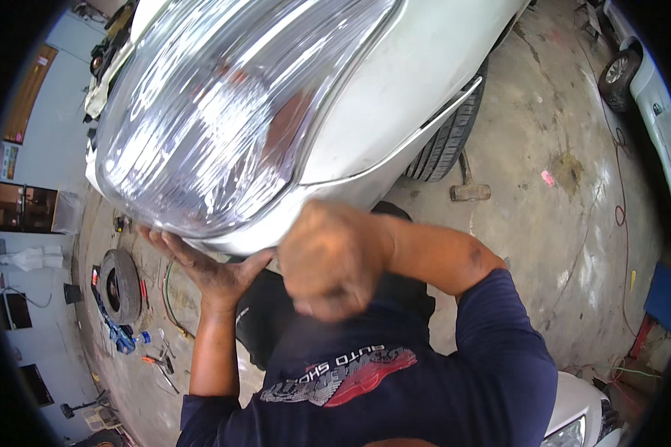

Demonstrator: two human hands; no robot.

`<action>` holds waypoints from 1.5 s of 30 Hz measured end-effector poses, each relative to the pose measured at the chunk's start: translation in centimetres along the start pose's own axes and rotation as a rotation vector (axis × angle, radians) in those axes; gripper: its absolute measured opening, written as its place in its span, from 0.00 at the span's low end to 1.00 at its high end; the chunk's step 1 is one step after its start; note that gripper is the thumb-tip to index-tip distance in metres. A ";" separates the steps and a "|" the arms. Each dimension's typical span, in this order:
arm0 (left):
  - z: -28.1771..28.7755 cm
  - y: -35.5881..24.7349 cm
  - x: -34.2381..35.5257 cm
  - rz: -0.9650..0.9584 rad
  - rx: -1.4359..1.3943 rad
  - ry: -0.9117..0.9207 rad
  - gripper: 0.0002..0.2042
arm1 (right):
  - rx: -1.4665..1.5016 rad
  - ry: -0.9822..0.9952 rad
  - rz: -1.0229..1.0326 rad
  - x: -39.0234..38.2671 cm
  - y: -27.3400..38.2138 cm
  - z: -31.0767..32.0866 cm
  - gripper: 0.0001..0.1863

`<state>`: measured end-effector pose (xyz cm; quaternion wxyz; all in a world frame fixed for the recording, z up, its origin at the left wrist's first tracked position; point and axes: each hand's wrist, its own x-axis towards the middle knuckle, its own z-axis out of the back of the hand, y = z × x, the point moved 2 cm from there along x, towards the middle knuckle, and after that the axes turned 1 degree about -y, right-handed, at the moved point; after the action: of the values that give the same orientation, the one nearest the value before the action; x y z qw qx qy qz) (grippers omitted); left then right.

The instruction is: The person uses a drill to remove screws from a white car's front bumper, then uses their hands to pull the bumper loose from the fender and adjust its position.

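Observation:
A large headlight [201,127] with a shiny, wrinkled clear covering fills the front corner of a white car [395,82]. My left hand [205,268] is open, thumb and fingers spread, its fingertips against the lower rim of the headlight by the white bumper [261,231]. My right hand [324,261] is closed in a fist in front of my chest, right of the left hand and just below the bumper's edge. It is smeared by motion, and nothing shows in it.
Behind the headlight stands the car's front tyre [451,134], with a mallet [470,191] on the concrete floor beside it. A loose tyre [121,287], a blue power tool [121,337] and several hand tools lie at the left. Another white car [652,112] and a red hose [620,186] are at the right.

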<state>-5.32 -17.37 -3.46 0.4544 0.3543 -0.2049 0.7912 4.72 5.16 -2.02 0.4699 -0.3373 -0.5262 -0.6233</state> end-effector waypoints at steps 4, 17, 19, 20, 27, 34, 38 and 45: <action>0.4 -0.7 0.1 0.004 0.034 0.033 0.78 | -0.056 0.033 0.103 -0.7 -1.4 1.6 0.16; -1.1 -14.6 2.9 -0.539 -0.597 0.244 0.15 | 0.022 -0.658 -0.199 -3.6 0.8 6.5 0.11; -5.1 -14.8 7.0 -0.577 -0.502 0.461 0.11 | -0.573 -1.001 -0.329 -9.0 1.8 10.1 0.24; -6.5 -13.4 7.2 -0.560 -0.429 0.544 0.10 | -0.724 -1.048 -0.482 -11.0 2.4 12.5 0.39; -6.5 -14.6 8.5 -0.566 -0.327 0.530 0.11 | -0.358 -0.939 -1.022 -13.6 0.0 10.8 0.88; -5.7 -14.2 8.9 -0.426 -0.459 0.546 0.11 | -0.649 -0.836 -1.250 -11.6 1.1 7.4 0.93; -5.6 -14.1 9.8 -0.418 -0.577 0.518 0.11 | -0.780 -0.776 -1.214 -9.2 0.7 5.0 0.94; -0.7 -10.4 10.5 -0.525 -0.636 0.463 0.12 | -0.739 -0.748 -1.162 -7.1 0.6 3.1 0.95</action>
<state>-0.14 -5.62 3.92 0.7588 0.0515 -0.2339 0.6057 7.39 9.86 -7.63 -0.2830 -0.3299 -0.5002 -0.7489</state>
